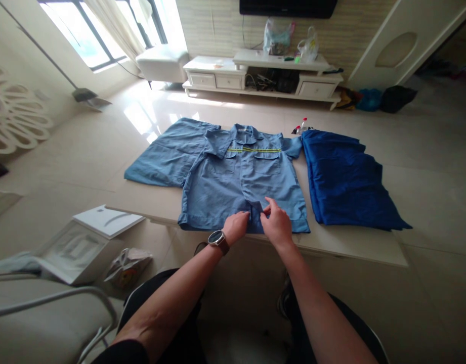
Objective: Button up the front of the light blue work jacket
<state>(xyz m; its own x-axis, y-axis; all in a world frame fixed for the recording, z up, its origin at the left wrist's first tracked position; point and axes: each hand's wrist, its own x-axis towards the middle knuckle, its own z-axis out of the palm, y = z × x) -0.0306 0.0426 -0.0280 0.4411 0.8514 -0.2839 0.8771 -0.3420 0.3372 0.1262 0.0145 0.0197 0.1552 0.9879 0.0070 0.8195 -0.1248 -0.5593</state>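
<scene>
A light blue work shirt (240, 177) with a yellow reflective stripe lies flat, front up, on a low beige table (350, 242). My left hand (236, 226), with a watch on its wrist, and my right hand (277, 222) are both at the shirt's bottom hem by the front opening. Each hand pinches an edge of the fabric there, fingers closed on the cloth. A second light blue garment (164, 154) lies under the shirt's left side. A darker blue folded garment (342, 177) lies to the right of the shirt.
A white box with a loose lid (84, 242) and a bag (126, 265) sit on the floor at the left. A chair frame (54, 303) is at the lower left. A white TV cabinet (263, 76) stands at the far wall. A small bottle (301, 125) stands behind the dark garment.
</scene>
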